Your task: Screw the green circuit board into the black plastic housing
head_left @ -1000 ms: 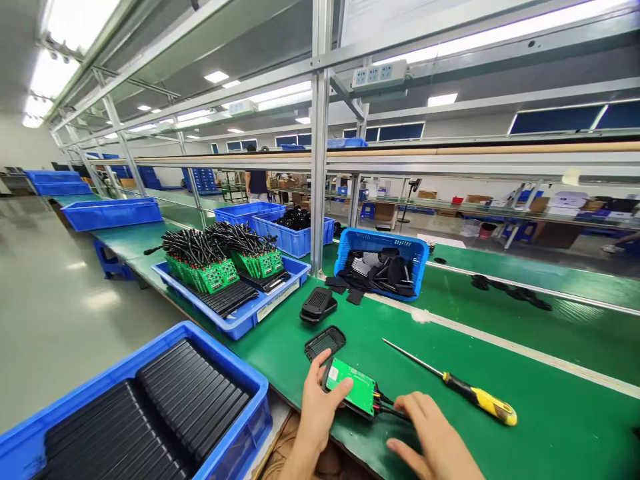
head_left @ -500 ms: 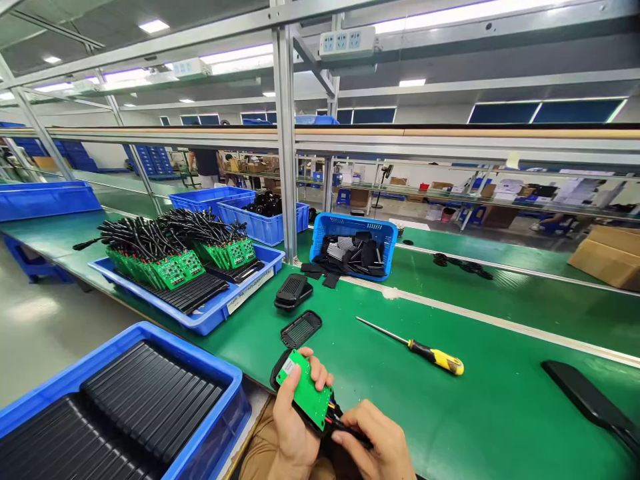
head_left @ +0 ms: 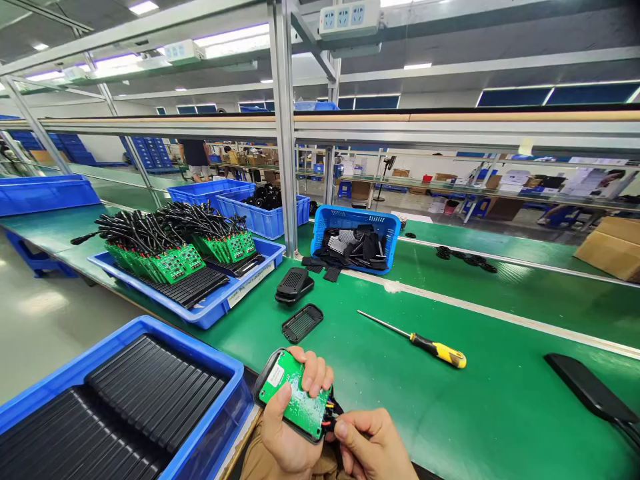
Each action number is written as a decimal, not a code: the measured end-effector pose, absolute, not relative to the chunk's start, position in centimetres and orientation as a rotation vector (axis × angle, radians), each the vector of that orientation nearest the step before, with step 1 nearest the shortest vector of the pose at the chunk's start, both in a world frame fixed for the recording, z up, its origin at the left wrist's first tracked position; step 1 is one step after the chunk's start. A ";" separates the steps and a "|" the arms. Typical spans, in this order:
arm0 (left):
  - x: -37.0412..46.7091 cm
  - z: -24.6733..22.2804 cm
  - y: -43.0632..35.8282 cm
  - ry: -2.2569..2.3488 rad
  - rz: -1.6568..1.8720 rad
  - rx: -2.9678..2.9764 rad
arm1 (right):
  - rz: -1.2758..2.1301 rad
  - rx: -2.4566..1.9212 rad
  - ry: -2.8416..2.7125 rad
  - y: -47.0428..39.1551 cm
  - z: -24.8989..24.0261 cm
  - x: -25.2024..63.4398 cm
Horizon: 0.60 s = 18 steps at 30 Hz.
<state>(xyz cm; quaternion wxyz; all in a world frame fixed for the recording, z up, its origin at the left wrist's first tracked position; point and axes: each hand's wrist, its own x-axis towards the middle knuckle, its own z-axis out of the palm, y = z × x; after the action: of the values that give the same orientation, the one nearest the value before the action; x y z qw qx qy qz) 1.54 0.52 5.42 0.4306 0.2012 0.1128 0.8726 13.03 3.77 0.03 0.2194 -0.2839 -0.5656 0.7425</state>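
My left hand (head_left: 285, 430) grips a green circuit board (head_left: 295, 400) seated in a black housing shell, held tilted just off the near edge of the green bench (head_left: 500, 400). My right hand (head_left: 370, 447) pinches the black cable with red and yellow wires at the board's right end. On the bench beyond lie an empty black housing half (head_left: 302, 323) and a closed black housing (head_left: 294, 285). A yellow-handled screwdriver (head_left: 417, 340) lies to the right of them.
A blue bin of black trays (head_left: 125, 400) sits at near left. Another blue tray (head_left: 220, 307) carries several green boards with black cables. A tipped blue basket (head_left: 355, 240) spills black parts. A black flat piece (head_left: 590, 393) lies far right. A metal post (head_left: 285, 133) rises behind.
Both hands lifted the board and shell off the bench and drew them toward me, tilting them. The view swung right and down.
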 end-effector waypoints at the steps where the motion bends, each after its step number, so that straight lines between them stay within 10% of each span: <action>1: 1.6 5.4 0.5 0.273 2.182 0.509 | 2.069 -0.779 -1.555 3.8 0.0 13.0; 18: 2.6 6.3 0.1 0.262 2.159 0.597 | 2.277 -0.666 -1.456 3.6 -0.7 12.9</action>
<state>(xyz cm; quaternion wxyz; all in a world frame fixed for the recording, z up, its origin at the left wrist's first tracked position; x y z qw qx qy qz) 2.60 0.11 6.26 0.4286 0.2393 0.1048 0.8649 12.93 3.60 -0.69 0.1780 -0.2354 -0.5146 0.8050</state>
